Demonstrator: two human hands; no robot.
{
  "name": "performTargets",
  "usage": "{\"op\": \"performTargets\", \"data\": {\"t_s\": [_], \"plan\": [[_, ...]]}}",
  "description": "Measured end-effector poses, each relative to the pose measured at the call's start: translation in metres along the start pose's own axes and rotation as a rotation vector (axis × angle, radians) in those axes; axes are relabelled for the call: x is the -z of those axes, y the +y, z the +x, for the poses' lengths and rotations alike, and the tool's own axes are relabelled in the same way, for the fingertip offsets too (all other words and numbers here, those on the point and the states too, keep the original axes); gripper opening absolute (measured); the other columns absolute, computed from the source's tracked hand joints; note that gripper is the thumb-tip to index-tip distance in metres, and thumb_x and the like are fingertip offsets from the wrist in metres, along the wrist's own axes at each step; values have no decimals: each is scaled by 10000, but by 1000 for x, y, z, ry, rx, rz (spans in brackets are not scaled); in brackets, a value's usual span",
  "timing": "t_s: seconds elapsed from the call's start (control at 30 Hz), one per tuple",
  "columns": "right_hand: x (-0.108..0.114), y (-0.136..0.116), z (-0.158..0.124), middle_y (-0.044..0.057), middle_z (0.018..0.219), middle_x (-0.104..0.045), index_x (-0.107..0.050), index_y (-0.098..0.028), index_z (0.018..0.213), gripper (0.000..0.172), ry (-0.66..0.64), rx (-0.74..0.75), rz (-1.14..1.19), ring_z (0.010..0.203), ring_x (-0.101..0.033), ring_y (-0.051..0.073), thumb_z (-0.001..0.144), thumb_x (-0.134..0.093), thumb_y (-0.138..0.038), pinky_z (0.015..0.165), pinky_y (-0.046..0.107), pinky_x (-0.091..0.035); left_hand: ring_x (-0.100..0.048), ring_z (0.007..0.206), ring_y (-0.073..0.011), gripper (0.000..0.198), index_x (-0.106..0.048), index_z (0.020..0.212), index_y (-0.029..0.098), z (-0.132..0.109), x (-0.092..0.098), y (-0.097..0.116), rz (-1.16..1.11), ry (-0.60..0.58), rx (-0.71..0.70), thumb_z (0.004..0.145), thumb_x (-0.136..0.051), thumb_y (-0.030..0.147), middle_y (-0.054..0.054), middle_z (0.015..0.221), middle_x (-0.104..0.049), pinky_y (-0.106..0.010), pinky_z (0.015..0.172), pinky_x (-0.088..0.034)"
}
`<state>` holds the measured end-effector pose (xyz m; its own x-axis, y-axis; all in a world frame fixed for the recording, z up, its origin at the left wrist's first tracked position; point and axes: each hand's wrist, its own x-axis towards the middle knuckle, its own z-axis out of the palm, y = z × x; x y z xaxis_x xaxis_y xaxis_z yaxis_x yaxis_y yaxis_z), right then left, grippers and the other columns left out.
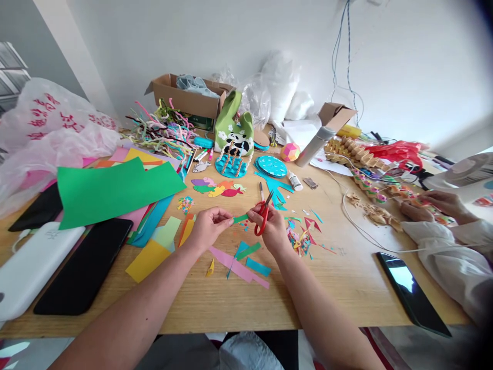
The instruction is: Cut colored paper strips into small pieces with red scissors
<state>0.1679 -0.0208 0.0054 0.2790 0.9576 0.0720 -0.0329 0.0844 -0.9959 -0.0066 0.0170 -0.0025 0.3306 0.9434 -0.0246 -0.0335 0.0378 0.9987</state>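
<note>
Between my two hands a short green paper strip (241,218) is held out above the table. My left hand (210,227) pinches its left end between thumb and fingertips. My right hand (274,228) has red-handled scissors (262,216) hooked in its fingers, blades pointing up and away, and its fingertips also touch the strip's right end. Below them lie a pink paper strip (241,268), a blue paper piece (258,266) and another green strip (248,251). Beyond my hands rest several coloured paper fish (219,189) and a small pile of confetti (185,204).
Large green paper (119,190) tops a stack at left, near a black phone (82,267) and white power bank (38,270). Paper scraps (302,239) lie right of my hands. At far right, another person's hands (442,205) work near a phone (412,293) and a white cable (358,234).
</note>
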Motion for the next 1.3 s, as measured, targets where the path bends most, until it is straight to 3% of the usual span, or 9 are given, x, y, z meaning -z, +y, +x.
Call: {"op": "performTargets", "data": {"t_s": [0.2, 0.37, 0.53, 0.7, 0.97, 1.13, 1.3], "plan": [[1, -1, -4, -12, 680, -585, -546, -195, 734, 357, -53, 8, -80, 615, -537, 136, 613, -810, -401, 584, 266, -441, -664, 751, -195, 197, -721, 804, 175, -3, -1, -1, 13, -131, 15, 674, -736, 323, -74, 806, -729, -306, 711, -510], [0, -2, -6, -6, 664, -592, -558, -191, 720, 369, -107, 12, -113, 602, -536, 136, 601, -821, -421, 562, 260, -435, -637, 645, -170, 106, -715, 722, 163, -3, -3, -6, 72, -255, 39, 700, -698, 265, -49, 682, -698, -283, 635, -490], [6, -2, -4, -26, 630, -568, -556, -189, 711, 371, -69, 2, -90, 575, -536, 131, 587, -839, -395, 568, 265, -434, -622, 608, -153, 116, -679, 667, 170, -4, -2, -2, 57, -251, 36, 715, -687, 275, -35, 626, -676, -279, 631, -496], [4, 3, -6, -16, 656, -591, -556, -187, 727, 358, -134, -1, -83, 588, -533, 129, 611, -829, -388, 555, 255, -426, -633, 622, -153, 201, -674, 708, 156, -6, -2, -1, 1, -312, 64, 737, -683, 354, -51, 647, -686, -282, 644, -499], [-1, 1, -11, -10, 695, -594, -558, -194, 762, 371, -217, -17, -59, 625, -554, 139, 617, -822, -411, 587, 266, -453, -639, 588, -166, 272, -677, 714, 142, -9, -3, 4, -60, -308, 126, 712, -703, 412, -70, 620, -690, -294, 626, -500], [0, 4, -11, -14, 691, -570, -548, -199, 748, 357, -216, 36, -153, 631, -526, 141, 642, -804, -424, 575, 264, -433, -627, 558, -163, 264, -656, 652, 154, -10, -5, 7, -55, -304, 127, 697, -703, 409, -61, 589, -680, -296, 608, -499], [0, 2, -11, -20, 667, -554, -546, -195, 754, 370, -197, -7, -127, 608, -515, 136, 636, -809, -427, 560, 260, -426, -621, 565, -156, 244, -664, 683, 147, -12, -6, 10, -78, -309, 152, 709, -691, 388, -62, 606, -688, -292, 622, -494]]}}
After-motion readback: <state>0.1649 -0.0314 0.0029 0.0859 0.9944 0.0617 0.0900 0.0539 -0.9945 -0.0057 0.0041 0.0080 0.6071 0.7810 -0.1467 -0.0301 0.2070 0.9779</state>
